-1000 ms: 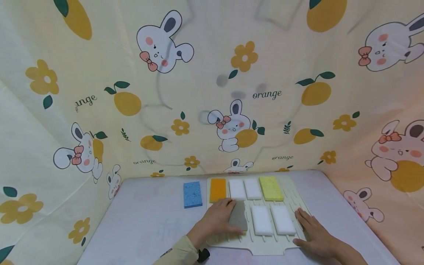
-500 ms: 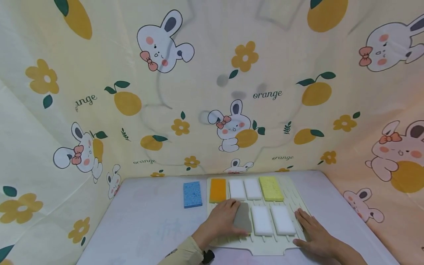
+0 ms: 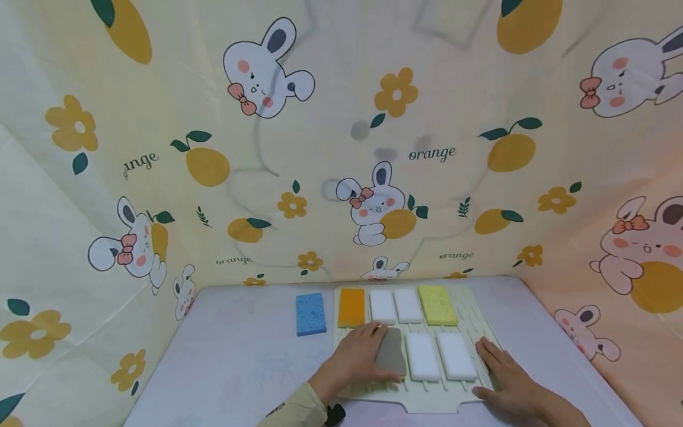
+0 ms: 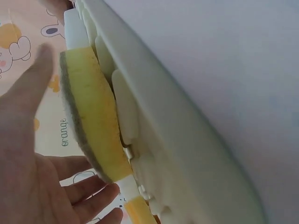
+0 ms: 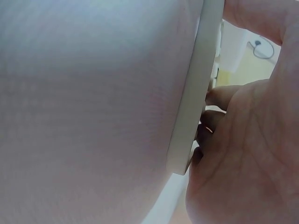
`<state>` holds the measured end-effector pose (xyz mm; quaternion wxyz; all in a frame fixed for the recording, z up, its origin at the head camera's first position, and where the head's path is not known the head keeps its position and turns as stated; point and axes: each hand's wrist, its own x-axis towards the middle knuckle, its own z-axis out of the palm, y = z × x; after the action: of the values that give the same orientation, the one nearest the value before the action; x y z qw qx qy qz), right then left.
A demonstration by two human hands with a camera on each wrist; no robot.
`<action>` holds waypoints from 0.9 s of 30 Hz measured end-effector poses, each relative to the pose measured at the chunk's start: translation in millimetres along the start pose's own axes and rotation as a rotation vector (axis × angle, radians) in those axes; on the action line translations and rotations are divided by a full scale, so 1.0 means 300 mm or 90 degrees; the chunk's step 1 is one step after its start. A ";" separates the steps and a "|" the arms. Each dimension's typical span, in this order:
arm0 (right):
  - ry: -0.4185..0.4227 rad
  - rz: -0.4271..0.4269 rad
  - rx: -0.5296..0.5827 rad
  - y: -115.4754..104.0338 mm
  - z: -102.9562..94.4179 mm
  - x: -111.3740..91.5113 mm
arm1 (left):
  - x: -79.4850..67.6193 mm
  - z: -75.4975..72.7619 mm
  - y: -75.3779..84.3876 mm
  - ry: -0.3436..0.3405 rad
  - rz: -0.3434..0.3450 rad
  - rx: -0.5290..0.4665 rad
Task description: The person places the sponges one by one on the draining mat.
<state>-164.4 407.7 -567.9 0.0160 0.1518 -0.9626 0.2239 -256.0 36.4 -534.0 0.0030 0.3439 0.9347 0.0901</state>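
A yellow sponge with a grey scouring top (image 3: 391, 353) lies at the front left of the white sponges on a cream ridged draining board (image 3: 432, 403). My left hand (image 3: 356, 356) is spread along it, fingertips at its far end and thumb over the near corner. In the left wrist view the yellow side of this sponge (image 4: 93, 112) faces me, and a gap shows between thumb and scouring layer. My right hand (image 3: 507, 379) rests flat along the board's right edge, fingers straight. Two white sponges (image 3: 423, 356) lie between the hands.
A blue sponge (image 3: 310, 314) lies on the table left of the board. Along the board's back row are an orange sponge (image 3: 351, 308), two white sponges (image 3: 382, 306) and a yellow-green sponge (image 3: 437, 305). A printed cloth (image 3: 267, 237) hangs behind the table.
My left hand and the grey-topped sponge have shifted a little right, closer to the white sponges, then stayed there. My right hand keeps its place.
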 end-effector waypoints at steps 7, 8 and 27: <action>-0.008 -0.002 -0.011 -0.004 -0.004 0.005 | -0.027 -0.025 -0.054 -0.015 -0.034 -0.038; -0.007 -0.004 -0.013 -0.004 -0.004 0.005 | -0.031 -0.030 -0.066 -0.013 -0.035 -0.040; -0.005 -0.005 -0.012 -0.006 -0.003 0.004 | -0.095 -0.097 -0.311 -0.015 -0.107 -0.083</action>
<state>-165.1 406.1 -566.2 0.0142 0.1560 -0.9641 0.2142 -295.9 -56.5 -522.8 0.0435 0.2648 0.9522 0.1460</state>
